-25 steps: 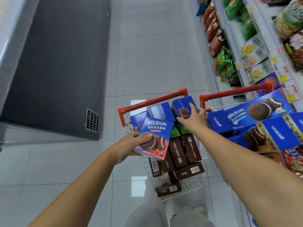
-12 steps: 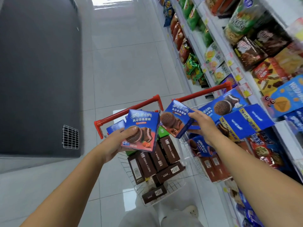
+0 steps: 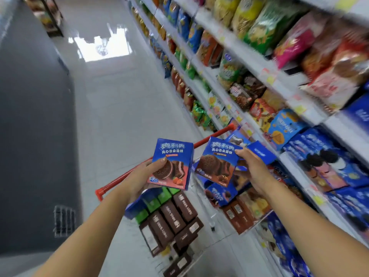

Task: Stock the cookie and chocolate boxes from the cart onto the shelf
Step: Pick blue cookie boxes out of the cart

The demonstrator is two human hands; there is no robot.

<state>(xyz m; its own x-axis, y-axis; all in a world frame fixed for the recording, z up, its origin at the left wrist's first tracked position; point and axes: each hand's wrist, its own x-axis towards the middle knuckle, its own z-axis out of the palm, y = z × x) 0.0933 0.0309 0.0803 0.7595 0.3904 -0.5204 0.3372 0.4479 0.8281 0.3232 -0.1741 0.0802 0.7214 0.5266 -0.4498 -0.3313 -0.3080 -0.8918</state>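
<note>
Two hands in view, two boxes lifted, one per hand. The left hand [image 3: 139, 176] grips a blue cardboard cookie box with a pink strawberry band [image 3: 173, 154], with the thumb across the printed cookie and the fingers behind. The right hand [image 3: 253, 170] grips a blue cardboard cookie box with a brown chocolate band [image 3: 217, 158] at its right edge, thumb on the front. Both boxes are upright, faces to camera, just beside each other. They are held in the air above the wire cart with red handle bars [image 3: 119, 177], short of the white tiered shelf [image 3: 295, 168] on the right.

Cart: two red bars visible. Long brown chocolate boxes [image 3: 172, 215] are packed in the near basket, at least six; blur stops a firm count. About three green-fronted boxes [image 3: 157, 198] sit behind them, partly under the left-hand box. The far basket's blue and brown boxes [image 3: 221, 193] are half hidden by the right hand and not countable.

Shelf: stacked blue cookie boxes [image 3: 329, 166] at hand level, and snack bags in green, yellow and red [image 3: 265, 23] on the tiers above. The right edge is smeared by motion and the labels are unreadable. Both forearms are cut off by the bottom of the frame.

Floor: glossy pale tiles [image 3: 119, 100] with a bright glare patch far down the aisle. A dark grey cabinet with a vent grille [image 3: 30, 136] runs along the left.
</note>
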